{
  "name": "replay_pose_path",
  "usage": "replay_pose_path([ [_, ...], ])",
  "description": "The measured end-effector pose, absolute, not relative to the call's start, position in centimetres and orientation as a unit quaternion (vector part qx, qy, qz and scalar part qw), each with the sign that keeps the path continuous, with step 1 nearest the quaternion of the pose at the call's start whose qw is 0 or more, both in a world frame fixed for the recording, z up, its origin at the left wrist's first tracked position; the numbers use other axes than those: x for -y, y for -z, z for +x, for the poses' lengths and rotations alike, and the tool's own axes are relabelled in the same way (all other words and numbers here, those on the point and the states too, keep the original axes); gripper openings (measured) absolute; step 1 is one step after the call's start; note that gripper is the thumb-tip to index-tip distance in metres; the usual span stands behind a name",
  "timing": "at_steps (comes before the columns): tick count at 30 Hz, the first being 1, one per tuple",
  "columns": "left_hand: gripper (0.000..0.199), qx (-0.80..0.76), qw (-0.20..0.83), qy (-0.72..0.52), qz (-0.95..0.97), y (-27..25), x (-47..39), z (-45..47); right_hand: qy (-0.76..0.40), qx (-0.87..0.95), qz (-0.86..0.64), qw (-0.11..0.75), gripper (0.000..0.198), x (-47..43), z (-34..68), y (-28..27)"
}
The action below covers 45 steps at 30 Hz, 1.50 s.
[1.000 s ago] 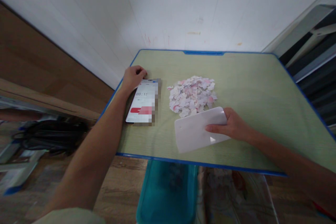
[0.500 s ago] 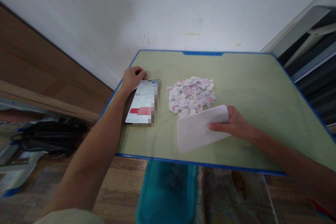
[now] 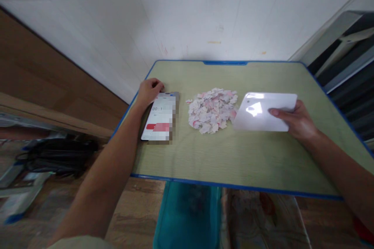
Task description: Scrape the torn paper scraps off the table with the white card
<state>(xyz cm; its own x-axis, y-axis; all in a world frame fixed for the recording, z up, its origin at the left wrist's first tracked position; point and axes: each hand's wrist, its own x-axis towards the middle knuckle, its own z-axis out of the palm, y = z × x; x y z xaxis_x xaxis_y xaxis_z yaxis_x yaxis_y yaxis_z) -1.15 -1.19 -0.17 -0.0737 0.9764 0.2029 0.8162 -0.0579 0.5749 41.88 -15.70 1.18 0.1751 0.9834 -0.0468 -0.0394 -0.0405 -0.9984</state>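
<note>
My right hand (image 3: 300, 122) grips a white plastic scraper (image 3: 260, 118) by its right end, thumb on top and the other fingers hidden beneath. The scraper's left edge reaches the right side of a pile of torn paper scraps (image 3: 212, 111), white with some pink. Whether it touches the scraps I cannot tell. Resting on the table by the far left corner of a phone (image 3: 156, 118) is my left hand (image 3: 149, 89), its fingers curled in with nothing visible in them. The phone lies face up showing a timer, partly blurred out.
The pale green folding table (image 3: 187, 159) has a blue rim and stands against a white wall (image 3: 187, 27). Below its front edge are a teal plastic bin (image 3: 187, 218) and a patterned bag (image 3: 260, 221). A wooden panel (image 3: 58, 70) rises at the left.
My right hand has moved right and away from me with the scraper, from the pile's near side to its right side, turning the scraper flatter. My left hand stays by the phone.
</note>
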Motion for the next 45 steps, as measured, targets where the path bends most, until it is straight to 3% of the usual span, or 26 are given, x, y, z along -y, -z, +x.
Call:
replay_pose_path([
  [5,0.012,-0.679,0.144,-0.298,0.655,-0.1,1.4,-0.9,-0.464,0.392,-0.565,0.558,0.027,14.7,42.2,-1.0],
  [11,0.011,-0.673,0.143,-0.3,0.661,0.2,1.1,-1.2,-0.49,0.443,-0.574,0.483,0.028,14.8,42.7,-0.8],
  [20,0.012,-0.671,0.136,-0.298,0.666,0.1,1.2,-1.1,-0.469,0.434,-0.577,0.509,0.027,14.7,42.9,-0.9],
  [26,0.014,-0.676,0.123,-0.287,0.667,0.1,1.1,-1.1,-0.461,0.483,-0.594,0.449,0.03,15.2,42.9,-1.1],
  [32,0.015,-0.677,0.131,-0.289,0.664,0.2,1.1,-1.2,-0.46,0.45,-0.578,0.501,0.024,14.9,43.2,-1.2],
  [39,0.015,-0.681,0.133,-0.285,0.661,0.0,1.3,-1.1,-0.475,0.507,-0.586,0.417,0.028,15.4,43.0,-1.3],
  [45,0.012,-0.68,0.138,-0.289,0.659,-0.2,1.4,-0.9,-0.487,0.518,-0.564,0.42,0.025,15.9,42.9,-1.7],
])
